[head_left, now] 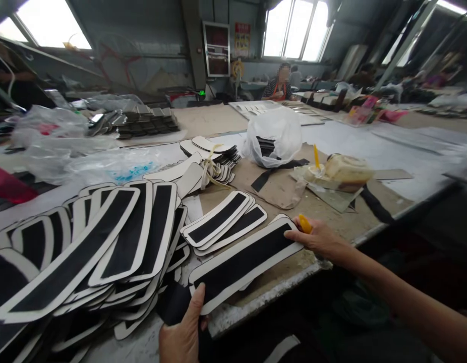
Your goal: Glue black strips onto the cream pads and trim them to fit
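Note:
A long curved white panel (244, 262) with a black strip along its middle lies near the table's front edge. At its left end my left hand (184, 322) pinches it, thumb on top; dark material (175, 302) hangs beside that thumb. The right end is gripped by my right hand (318, 237), which also has a yellow-handled tool (305, 224) in it; the tool's working end is hidden. Just behind the held panel sits a small stack of similar panels (218, 219). To the left of my left hand is a big fanned pile of black-and-white panels (116, 237).
Further back are tied bundles of white pieces (209, 166) and a plastic bag (273, 136) with dark strips inside. A glue-stained container (347, 170) with a yellow stick (316, 157) stands right of it. Clear plastic bags (85, 156) lie left. A person (281, 85) sits beyond the table.

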The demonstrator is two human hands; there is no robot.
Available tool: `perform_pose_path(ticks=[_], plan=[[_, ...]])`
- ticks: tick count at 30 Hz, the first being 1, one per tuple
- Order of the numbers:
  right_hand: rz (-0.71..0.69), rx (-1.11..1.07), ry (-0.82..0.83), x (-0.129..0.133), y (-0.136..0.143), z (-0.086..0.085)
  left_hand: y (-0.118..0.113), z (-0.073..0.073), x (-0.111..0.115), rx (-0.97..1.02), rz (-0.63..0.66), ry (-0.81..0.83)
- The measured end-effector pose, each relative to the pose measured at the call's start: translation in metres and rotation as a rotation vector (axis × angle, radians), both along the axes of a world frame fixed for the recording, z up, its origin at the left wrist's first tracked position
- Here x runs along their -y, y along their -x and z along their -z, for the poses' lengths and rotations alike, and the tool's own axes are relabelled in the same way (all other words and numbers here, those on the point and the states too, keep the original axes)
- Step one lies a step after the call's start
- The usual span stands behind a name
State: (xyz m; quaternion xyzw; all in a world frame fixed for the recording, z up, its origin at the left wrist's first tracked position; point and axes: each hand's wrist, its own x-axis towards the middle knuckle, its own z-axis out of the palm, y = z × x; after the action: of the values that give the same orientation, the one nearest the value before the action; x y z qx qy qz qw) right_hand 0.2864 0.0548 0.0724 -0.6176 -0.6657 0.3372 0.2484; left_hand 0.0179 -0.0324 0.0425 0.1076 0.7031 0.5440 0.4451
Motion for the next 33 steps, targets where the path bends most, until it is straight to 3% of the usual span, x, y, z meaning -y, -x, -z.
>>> perform_pose_path(ticks=[10, 20, 30, 33], plan=[[-0.1, 0.066, -0.034, 0.002, -0.005, 0.0, 0.001, 0.007, -0.002, -0.183, -0.017, 0.019], [-0.154, 0.126, -0.089, 0.002, -0.01, 0.002, -0.014, -0.018, -0.003, -0.177, -0.077, 0.069], [-0.168, 0.105, -0.07, -0.002, -0.015, 0.01, -0.019, -0.017, -0.003, -0.389, -0.091, 0.134], [-0.173, 0.042, -0.012, -0.004, -0.018, 0.009, -0.02, -0.017, -0.004, -0.363, -0.103, 0.11]])
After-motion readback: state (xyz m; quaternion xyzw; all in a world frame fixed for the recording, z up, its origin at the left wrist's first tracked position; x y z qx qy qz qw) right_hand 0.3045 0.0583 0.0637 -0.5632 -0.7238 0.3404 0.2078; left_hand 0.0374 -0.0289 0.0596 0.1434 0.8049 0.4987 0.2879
